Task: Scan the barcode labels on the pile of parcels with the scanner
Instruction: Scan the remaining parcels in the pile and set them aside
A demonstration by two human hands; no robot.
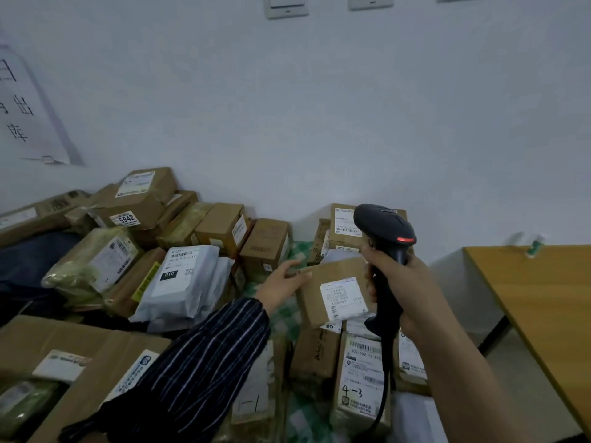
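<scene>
A black handheld scanner (385, 238) with a lit red strip stands upright in my right hand (404, 292), its cable hanging down. Just left of it is a small brown cardboard parcel (319, 295) with a white barcode label (343, 298) facing up. My left hand (283, 282), in a striped sleeve, grips that parcel's top left corner. The parcel rests on other brown parcels (361, 375). A pile of boxes and bags (179, 238) spreads to the left along the wall.
A wooden table (543, 302) stands at the right with a small bottle (534, 247) on it. A large open carton (64, 353) lies at the lower left. A green checked cloth (284, 318) shows under the parcels. White wall behind, with a paper sign (25, 107).
</scene>
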